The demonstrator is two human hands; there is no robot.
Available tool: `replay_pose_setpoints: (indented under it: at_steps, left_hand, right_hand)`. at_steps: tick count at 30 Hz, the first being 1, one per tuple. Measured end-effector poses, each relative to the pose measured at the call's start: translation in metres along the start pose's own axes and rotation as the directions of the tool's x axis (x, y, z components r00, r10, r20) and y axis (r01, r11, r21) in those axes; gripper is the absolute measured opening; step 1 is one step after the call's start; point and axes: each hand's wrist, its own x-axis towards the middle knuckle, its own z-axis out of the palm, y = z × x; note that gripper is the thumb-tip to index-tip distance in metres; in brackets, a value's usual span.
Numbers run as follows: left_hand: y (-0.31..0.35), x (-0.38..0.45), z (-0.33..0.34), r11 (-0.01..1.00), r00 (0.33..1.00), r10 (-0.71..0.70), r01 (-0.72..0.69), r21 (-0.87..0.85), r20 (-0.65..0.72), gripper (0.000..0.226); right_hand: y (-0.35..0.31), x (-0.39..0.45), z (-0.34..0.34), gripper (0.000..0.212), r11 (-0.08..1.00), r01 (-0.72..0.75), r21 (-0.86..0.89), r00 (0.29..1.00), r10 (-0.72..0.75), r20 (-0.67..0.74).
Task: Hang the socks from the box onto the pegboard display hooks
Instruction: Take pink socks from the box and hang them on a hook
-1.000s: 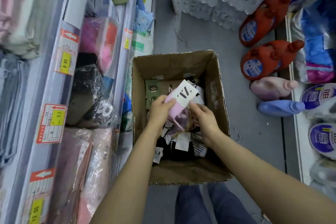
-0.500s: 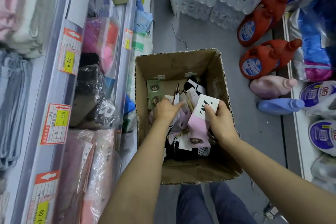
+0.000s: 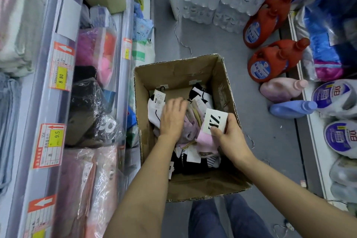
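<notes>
An open cardboard box (image 3: pixel 224 83) sits on the grey floor, holding a heap of carded socks (image 3: pixel 191 133); the right hand (image 3: pixel 229 137) at 3 o'clock of the heap pinches a pink sock pair (image 3: pixel 205 141) by its white card, thumb on top; the left hand (image 3: pixel 172 117) at 9 o'clock rests palm down on the heap, fingers loosely spread; red detergent bottles (image 3: pixel 270 63) stand at 2 o'clock of the box.

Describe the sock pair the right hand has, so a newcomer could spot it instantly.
Start at the open cardboard box on the floor. On the sock pile's right side, the right hand pinches a pale pink sock pair. Only it carries a white header card with bold black lettering.
</notes>
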Motion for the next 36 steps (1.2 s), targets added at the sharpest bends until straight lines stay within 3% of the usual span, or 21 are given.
replay_pose_setpoints:
  at_steps: [1,2,4,5,10,13,14,21,26,28,32,36]
  left_hand:
    - [0.008,0.006,0.001,0.997,0.990,0.002,0.010,-0.080,0.144,0.033]
    - [0.017,0.013,0.003,0.974,0.962,-0.101,0.147,-0.172,0.252,0.026]
    - [0.027,0.026,0.009,0.809,0.792,-0.364,0.529,-0.255,0.490,0.037]
    - [0.029,0.030,0.014,0.722,0.720,-0.415,0.632,-0.280,0.556,0.042]
    - [0.025,0.027,0.044,0.401,0.557,-0.445,0.824,-0.400,0.702,0.043]
    - [0.017,0.023,0.050,0.145,0.477,-0.444,0.873,-0.465,0.758,0.031]
    - [0.015,0.023,0.051,0.107,0.467,-0.453,0.874,-0.473,0.759,0.027]
    - [0.006,0.011,0.052,0.058,0.473,-0.556,0.842,-0.536,0.684,0.015]
    - [0.009,0.000,0.018,-0.124,0.548,-0.591,0.663,-0.739,0.591,0.048]
    - [0.011,-0.004,-0.004,-0.148,0.581,-0.599,0.596,-0.789,0.551,0.052]
    - [0.012,-0.014,-0.055,-0.154,0.664,-0.607,0.441,-0.884,0.437,0.014]
    - [0.010,-0.027,-0.101,-0.200,0.728,-0.563,0.338,-0.920,0.390,0.010]
  right_hand:
    - [0.001,0.000,0.000,0.028,1.000,0.004,-0.005,1.000,-0.004,-0.002]
    - [0.001,-0.001,0.000,0.028,1.000,0.007,-0.008,1.000,-0.007,0.000]
    - [0.003,-0.004,0.000,0.028,1.000,0.012,0.001,1.000,-0.012,0.009]
    - [0.004,-0.005,0.000,0.028,1.000,0.017,0.011,1.000,-0.017,0.009]
    - [0.008,-0.009,0.000,0.033,0.997,0.036,0.072,0.999,-0.037,0.012]
    - [0.005,-0.011,0.000,0.038,0.994,0.060,0.086,0.998,-0.061,0.013]
    - [0.005,-0.011,0.000,0.039,0.994,0.067,0.090,0.998,-0.068,0.015]
    - [0.007,-0.010,0.002,0.043,0.991,0.101,0.084,0.994,-0.104,0.030]
    - [-0.005,-0.013,0.002,0.046,0.990,0.118,0.083,0.992,-0.120,0.024]
    - [-0.012,-0.012,0.001,0.048,0.987,0.134,0.085,0.991,-0.136,0.016]
    - [-0.036,-0.012,-0.007,0.047,0.976,0.183,0.118,0.983,-0.185,0.001]
    - [-0.063,-0.018,-0.016,0.048,0.946,0.281,0.163,0.958,-0.285,0.005]
